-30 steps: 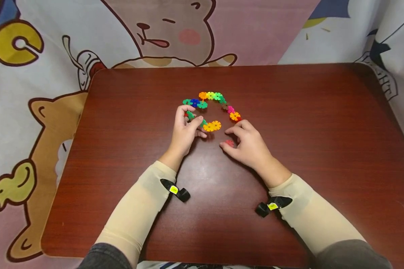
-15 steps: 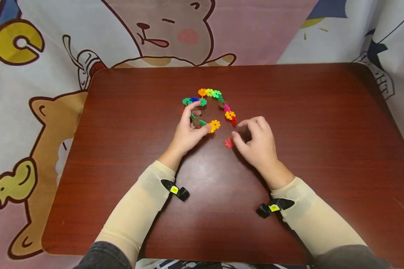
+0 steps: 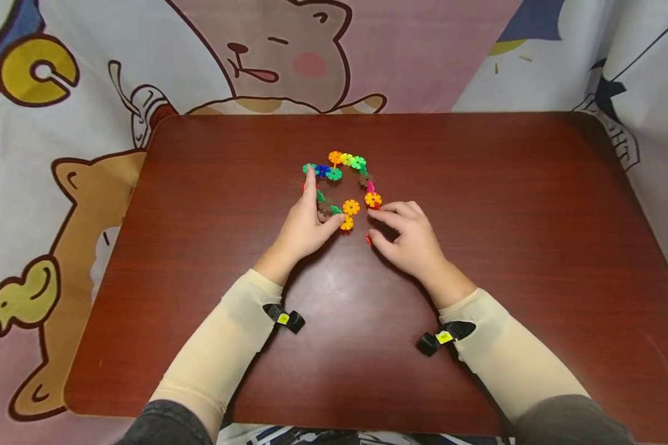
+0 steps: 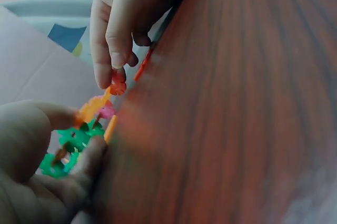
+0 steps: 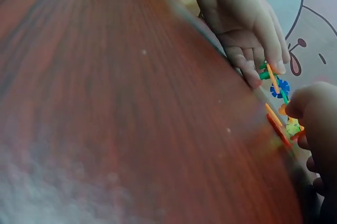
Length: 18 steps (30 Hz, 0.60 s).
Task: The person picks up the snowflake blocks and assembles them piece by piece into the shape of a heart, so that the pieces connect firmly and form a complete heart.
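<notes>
While left hand pinches the chain — right hand, fingers curled, now closer, its grip on the chain's end.

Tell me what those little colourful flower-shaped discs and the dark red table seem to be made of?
The flower-shaped discs look like moulded plastic: bright uniform colours, thin notched rims, a slight sheen. The table looks like wood or a wood-grain laminate with a smooth finish: fine reddish-brown grain lines and soft reflections; which of the two cannot be told.

Red disc: mostly hidden under the right hand.
Chain's left side: partly covered by left hand.
Wrist views: tabletop blurred.
</notes>
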### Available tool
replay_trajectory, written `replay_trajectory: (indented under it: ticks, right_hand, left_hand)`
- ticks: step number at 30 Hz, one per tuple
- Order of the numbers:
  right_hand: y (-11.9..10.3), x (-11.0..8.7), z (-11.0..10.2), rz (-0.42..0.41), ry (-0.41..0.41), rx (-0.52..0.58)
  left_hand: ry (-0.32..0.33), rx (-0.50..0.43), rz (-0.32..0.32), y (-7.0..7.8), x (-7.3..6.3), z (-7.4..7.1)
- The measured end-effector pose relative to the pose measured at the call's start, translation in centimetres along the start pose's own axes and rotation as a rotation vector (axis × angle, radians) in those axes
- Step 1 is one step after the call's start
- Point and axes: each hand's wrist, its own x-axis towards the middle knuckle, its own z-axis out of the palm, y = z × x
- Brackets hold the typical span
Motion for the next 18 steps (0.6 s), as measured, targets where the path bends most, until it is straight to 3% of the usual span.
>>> replay_trajectory:
  ticks: [3,6,11,18]
  right_hand:
    - [-0.1,0.1,0.3,-0.026,-0.039,0.011]
    - [-0.1,0.2,0.5,-0.047,-0.08,0.009]
    - [-0.1,0.3,0.6,-0.066,-0.135,-0.002]
    - [-0.3,-0.1,0.3,-0.084,-0.219,-0.006]
  left_hand:
    - [-0.049,0.056,-0.023,0.4,0.0,-0.3]
    - [-0.052,0.145,-0.044,0.8,-0.1,-0.4]
    - [0.018,0.281,-0.09,0.9,-0.4,-0.6]
    - [0.053,0.337,-0.157,1.3,-1.2,-0.7]
